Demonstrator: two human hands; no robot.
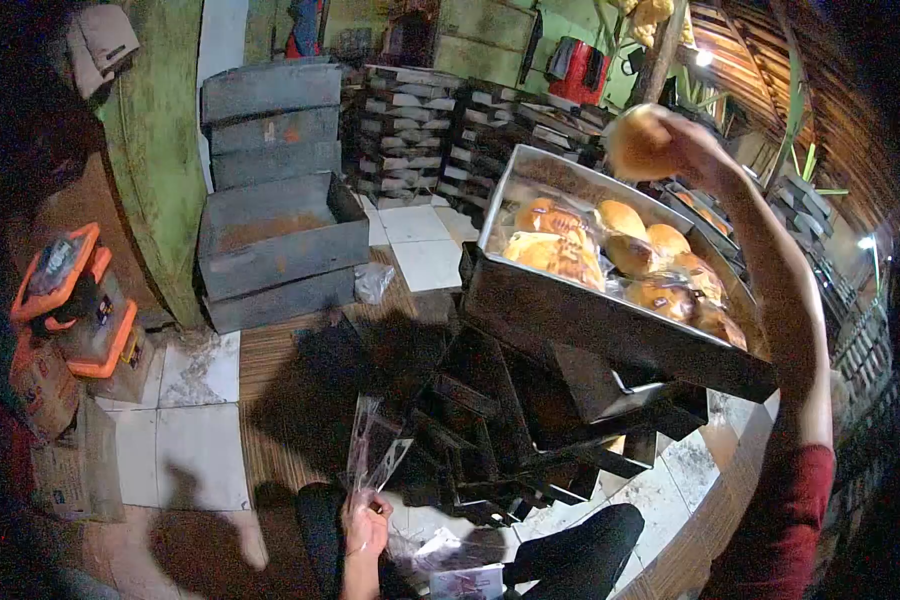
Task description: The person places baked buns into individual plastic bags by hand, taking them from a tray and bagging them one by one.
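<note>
My left hand [367, 525], low in the view above my lap, is closed on a clear plastic bag [368, 450] that stands up from the fingers. My right arm reaches far out to the upper right. There my right hand [690, 140], smeared by motion, grips a round golden bread bun [637, 146] above the far edge of a metal tray [590, 312]. Inside the tray lie several browned buns, some wrapped in clear plastic [555, 250]. Nearer my knees, a small plastic container [467, 583] and loose clear wrap are partly visible.
Dark empty pans [490, 400] are piled crookedly beneath the tray. Large grey boxes [280, 240] are stacked at the left, and more trays [405, 130] line the back wall. Orange-lidded containers [100, 310] stand at far left. A crumpled plastic bag [374, 282] lies on the floor.
</note>
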